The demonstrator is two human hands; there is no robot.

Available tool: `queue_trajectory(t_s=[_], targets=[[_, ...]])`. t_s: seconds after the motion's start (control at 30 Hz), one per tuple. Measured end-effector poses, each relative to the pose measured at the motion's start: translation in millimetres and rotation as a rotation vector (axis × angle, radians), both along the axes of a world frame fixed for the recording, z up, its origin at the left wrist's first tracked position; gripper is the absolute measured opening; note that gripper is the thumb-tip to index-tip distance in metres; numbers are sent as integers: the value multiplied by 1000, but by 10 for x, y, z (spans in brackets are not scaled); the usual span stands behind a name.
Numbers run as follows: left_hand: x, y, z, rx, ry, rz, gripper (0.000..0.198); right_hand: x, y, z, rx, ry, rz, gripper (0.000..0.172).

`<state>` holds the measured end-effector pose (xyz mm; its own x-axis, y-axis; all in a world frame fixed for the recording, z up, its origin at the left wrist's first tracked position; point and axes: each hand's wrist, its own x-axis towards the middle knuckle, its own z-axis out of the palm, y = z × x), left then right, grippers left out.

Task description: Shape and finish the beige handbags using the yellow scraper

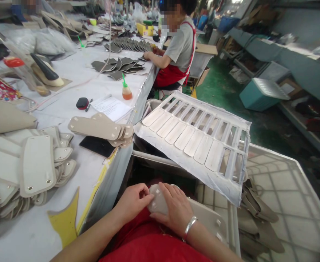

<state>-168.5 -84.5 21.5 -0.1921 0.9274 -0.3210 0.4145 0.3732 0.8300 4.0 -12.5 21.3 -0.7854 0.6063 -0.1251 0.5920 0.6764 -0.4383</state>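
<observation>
A beige, rounded-end panel (207,214) with small white tabs lies low in front of me, over my red apron. My right hand (174,207) is closed on it near its left end, fingers over the top and thumb along the near edge. At that same end, my left hand (135,202) is curled, its thumb and fingertips pinched against the panel's edge by a white tab. Part of the panel is hidden under my right hand. On the table edge to the left, similar beige panels (94,127) are stacked beside a dark flat slab (97,146).
Pale panels with metal snaps (38,163) are heaped at left, near a yellow piece (65,220). A slotted white rack (173,134) holding pale strips rests across bins at right. A glue bottle (127,92) stands farther back. A co-worker (176,51) sits along the table.
</observation>
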Motion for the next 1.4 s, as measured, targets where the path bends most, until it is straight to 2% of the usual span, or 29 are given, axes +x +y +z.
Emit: queue_trajectory(t_s=[0.1,0.27,0.37,0.63,0.87,0.97,1.1,1.17,1.27,1.4], targets=[[-2,39,-19,-37,35,-26,24,-36,-9,13,-5,13,-21,78],[-31,119,-39,-75,32,-84,24,-129,-26,56,-5,33,-67,57],[-43,141,-35,-71,39,-91,23,-155,-21,61,10,31,-61,54],[-71,118,-87,-23,-92,-89,24,-115,-39,-25,28,31,-43,74],[-91,87,-85,35,16,-115,25,-205,-46,85,6,-6,-71,59],[-66,59,-108,53,22,-108,25,-204,-64,102,14,-6,-77,59],[-31,-3,-182,90,-123,-34,16,-149,-82,67,27,5,-61,71],[-32,-10,-202,100,-214,-12,33,-128,-82,58,23,-3,-43,77],[-47,35,-178,85,-237,-87,39,-122,-79,67,13,-21,-23,79],[-44,138,-100,109,-112,-228,37,-122,-85,77,23,-19,-21,79]])
